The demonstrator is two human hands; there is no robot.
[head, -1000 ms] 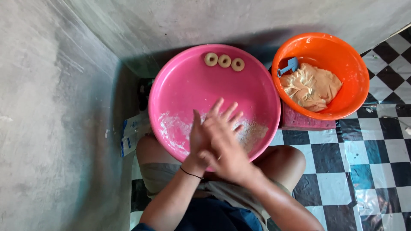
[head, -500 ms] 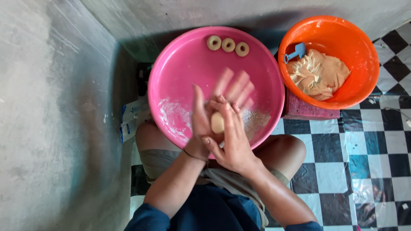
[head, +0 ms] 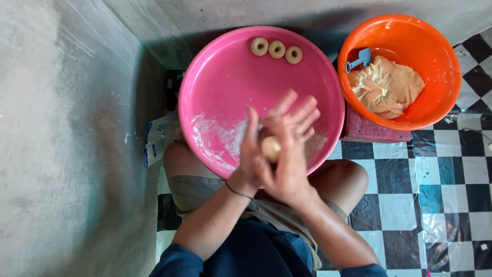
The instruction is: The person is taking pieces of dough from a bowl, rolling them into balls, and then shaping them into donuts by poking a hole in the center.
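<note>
Left hand (head: 252,154) and right hand (head: 289,149) press a dough ball (head: 270,148) between open palms — roll evenly, lightly, over the pink basin (head: 215,82).

Single view only — a head-worn camera looking almost straight down from above the seated person, at close range. The fingers (head: 294,115) sit near frame centre, pointing away from the lens toward the top edge. Beyond the fingertips lies the pink basin (head: 225,66); to the right of them, the orange basin (head: 441,56). Below the fingers, forearms and knees fill the bottom edge. No second view — no shared coverage to report.
</note>
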